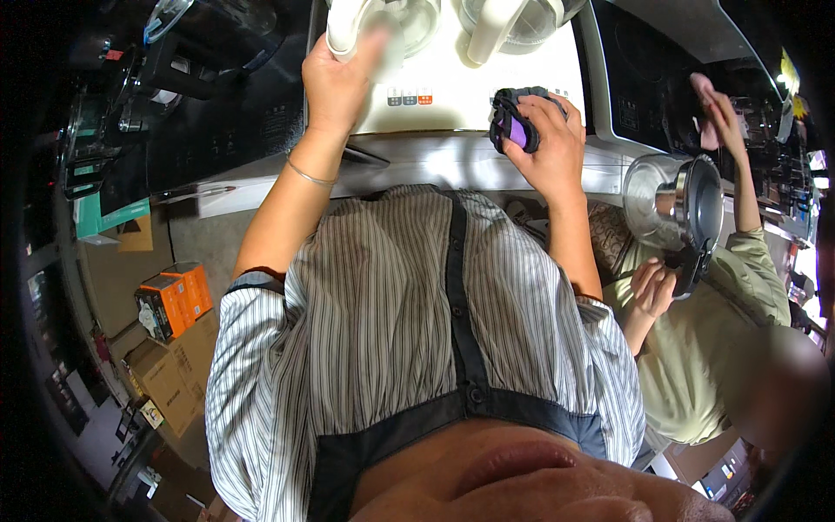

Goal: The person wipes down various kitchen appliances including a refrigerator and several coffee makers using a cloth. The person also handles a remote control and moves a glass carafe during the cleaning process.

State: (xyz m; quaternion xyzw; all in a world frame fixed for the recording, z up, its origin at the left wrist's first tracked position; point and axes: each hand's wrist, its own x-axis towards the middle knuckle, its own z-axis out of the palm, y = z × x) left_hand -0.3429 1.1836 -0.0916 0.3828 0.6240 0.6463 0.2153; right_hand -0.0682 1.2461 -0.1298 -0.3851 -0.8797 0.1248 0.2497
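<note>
My left hand [336, 85] is wrapped around the white handle [344, 29] of a glass pot [417, 26]; a blur covers its fingertips. The pot is at the top of the view, over a glossy white panel [450, 107] with small printed labels. Beside it, to the right, is a second glass pot [531, 29], its white handle [489, 36] pointing towards me. Bunched in my right hand [551, 140] is a dark cloth with a purple patch [515, 130], held at the panel's front edge. Both pots are cut off by the top of the frame.
At right a co-worker [704, 287] holds a glass pot [655, 196] by its black handle and a pink cloth [708, 98]. Black glossy panels [222, 111] flank the white one. Cardboard boxes [176, 365] and orange-and-black cartons [173, 297] lie at lower left.
</note>
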